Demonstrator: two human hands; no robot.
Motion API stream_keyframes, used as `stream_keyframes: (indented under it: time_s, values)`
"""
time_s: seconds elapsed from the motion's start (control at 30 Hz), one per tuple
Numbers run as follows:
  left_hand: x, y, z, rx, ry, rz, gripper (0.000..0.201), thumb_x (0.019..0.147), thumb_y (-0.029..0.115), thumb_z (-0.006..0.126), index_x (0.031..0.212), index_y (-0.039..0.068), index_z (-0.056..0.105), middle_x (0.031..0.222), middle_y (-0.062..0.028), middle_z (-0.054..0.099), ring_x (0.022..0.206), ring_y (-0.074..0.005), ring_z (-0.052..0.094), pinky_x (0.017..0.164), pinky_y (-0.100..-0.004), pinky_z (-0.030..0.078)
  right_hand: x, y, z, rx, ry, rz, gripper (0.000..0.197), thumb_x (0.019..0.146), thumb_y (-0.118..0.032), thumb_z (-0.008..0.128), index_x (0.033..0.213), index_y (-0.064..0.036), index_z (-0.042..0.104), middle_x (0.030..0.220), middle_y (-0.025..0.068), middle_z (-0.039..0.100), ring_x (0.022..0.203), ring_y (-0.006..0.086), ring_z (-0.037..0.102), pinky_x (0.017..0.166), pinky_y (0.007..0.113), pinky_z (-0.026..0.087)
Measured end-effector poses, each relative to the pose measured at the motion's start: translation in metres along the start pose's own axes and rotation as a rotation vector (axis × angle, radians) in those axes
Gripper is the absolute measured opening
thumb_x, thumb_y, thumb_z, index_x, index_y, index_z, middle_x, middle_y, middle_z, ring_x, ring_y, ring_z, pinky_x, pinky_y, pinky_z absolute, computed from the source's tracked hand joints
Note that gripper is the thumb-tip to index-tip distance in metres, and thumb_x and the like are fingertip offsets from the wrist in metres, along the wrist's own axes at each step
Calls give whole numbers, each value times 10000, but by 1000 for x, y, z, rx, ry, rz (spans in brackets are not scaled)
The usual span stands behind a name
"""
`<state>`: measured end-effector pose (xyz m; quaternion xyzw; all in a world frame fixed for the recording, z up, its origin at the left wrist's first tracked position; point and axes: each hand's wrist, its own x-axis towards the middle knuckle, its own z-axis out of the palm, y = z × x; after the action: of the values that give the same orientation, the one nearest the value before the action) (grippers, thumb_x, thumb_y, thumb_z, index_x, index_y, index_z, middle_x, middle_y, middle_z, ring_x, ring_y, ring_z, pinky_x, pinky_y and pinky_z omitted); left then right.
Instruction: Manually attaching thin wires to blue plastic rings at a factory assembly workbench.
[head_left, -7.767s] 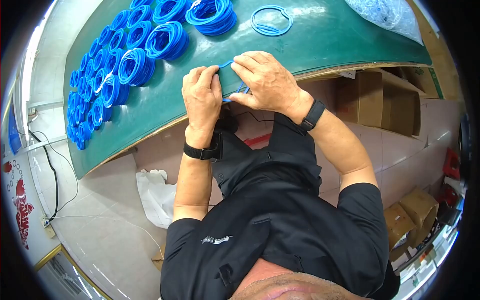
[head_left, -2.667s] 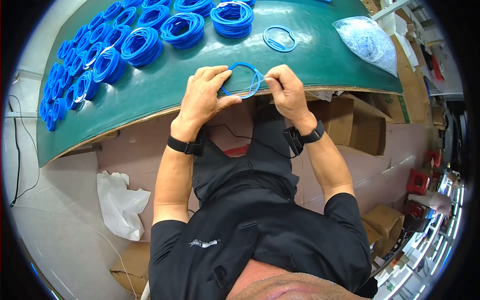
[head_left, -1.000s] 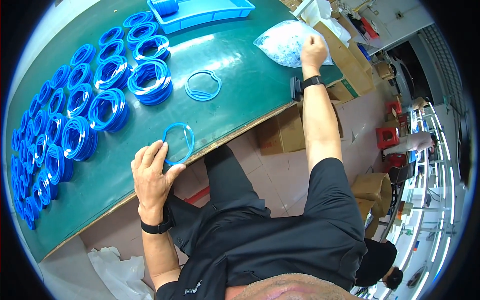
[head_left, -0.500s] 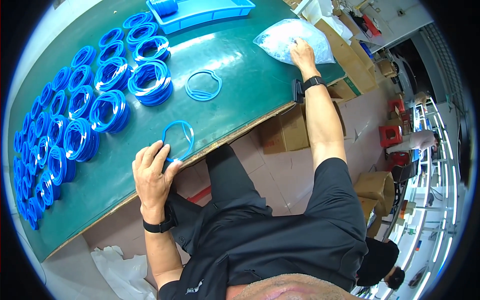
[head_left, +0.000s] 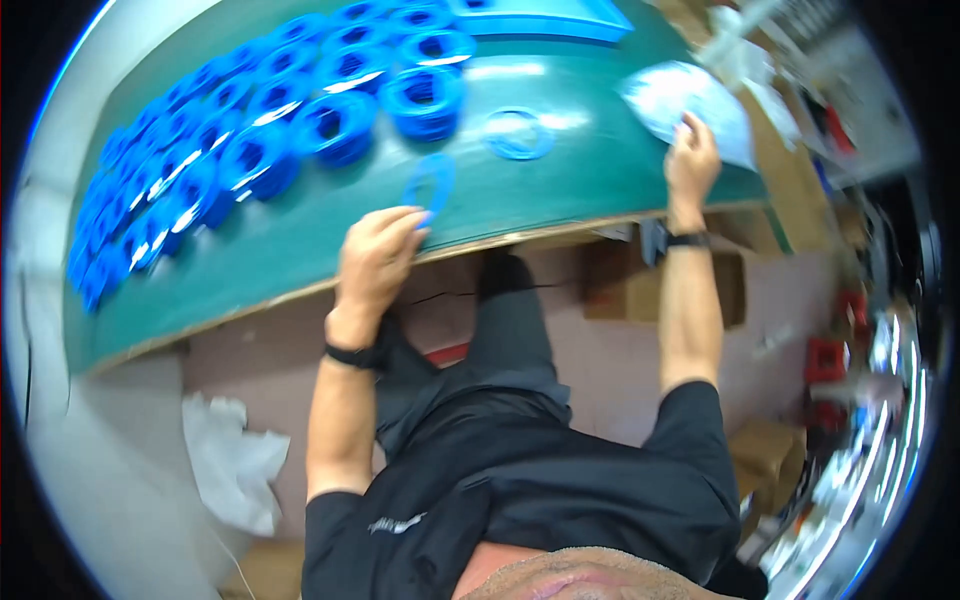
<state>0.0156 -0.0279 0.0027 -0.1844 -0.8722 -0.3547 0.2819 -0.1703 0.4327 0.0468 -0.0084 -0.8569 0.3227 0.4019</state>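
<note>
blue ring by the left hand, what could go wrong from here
The blue ring lies close to the near edge of the green table with only the left hand touching its end, so a nudge might slide it off onto the floor. The right hand is stretched far out at the clear plastic bag, which also sits near the table edge; a pull could drag it over. The picture is blurred, so grips are hard to judge.
</note>
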Motion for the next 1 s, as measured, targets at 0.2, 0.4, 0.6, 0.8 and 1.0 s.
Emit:
stream_keyframes:
  time_s: [0.2, 0.4, 0.6, 0.8, 1.0]
  values:
    - [-16, 11, -33, 22, 130, -91, 198, 944, 86, 828, 1138, 51, 812, 1050, -146, 796, 945, -342, 759, 824, -437, 602, -103, -75, 17, 397, -292, 12, 224, 1094, -61, 613, 1231, 10, 777, 1171, 89, 787, 1043, 176, 758, 930, 325, 596]
    - [-21, -20, -129, 323, 361, -162, 182, 938, 113, 837, 1105, 44, 817, 1024, -148, 792, 925, -358, 754, 802, -426, 601, -141, -114, 36, 349, -455, -201, 175, 1058, -33, 648, 1177, 5, 772, 1143, 106, 779, 1020, 206, 757, 909, 331, 593]
    - [-39, -124, -239, 763, 360, -320, 203, 996, 209, 803, 1124, 52, 822, 1071, -154, 797, 1002, -357, 760, 877, -429, 598, -141, -110, 36, 315, -457, -216, 152, 1039, -32, 674, 1153, 2, 768, 1127, 114, 774, 1018, 231, 749, 899, 343, 585]
    - [-52, -192, -293, 1045, 233, -536, 272, 991, 342, 783, 1104, 100, 832, 1088, -125, 788, 1007, -348, 749, 894, -476, 595, -138, -110, 38, 309, -463, -228, 135, 1031, -40, 694, 1136, 7, 763, 1118, 116, 778, 988, 238, 740, 884, 347, 583]
    - [-47, -208, -291, 1103, 160, -547, 394, 986, 414, 788, 1259, 130, 814, 1384, -152, 717, 1283, -350, 680, 1050, -461, 562, -139, -108, 38, 247, -441, -252, 132, 1020, -62, 714, 1127, -17, 776, 1080, 107, 779, 944, 233, 739, 849, 345, 584]
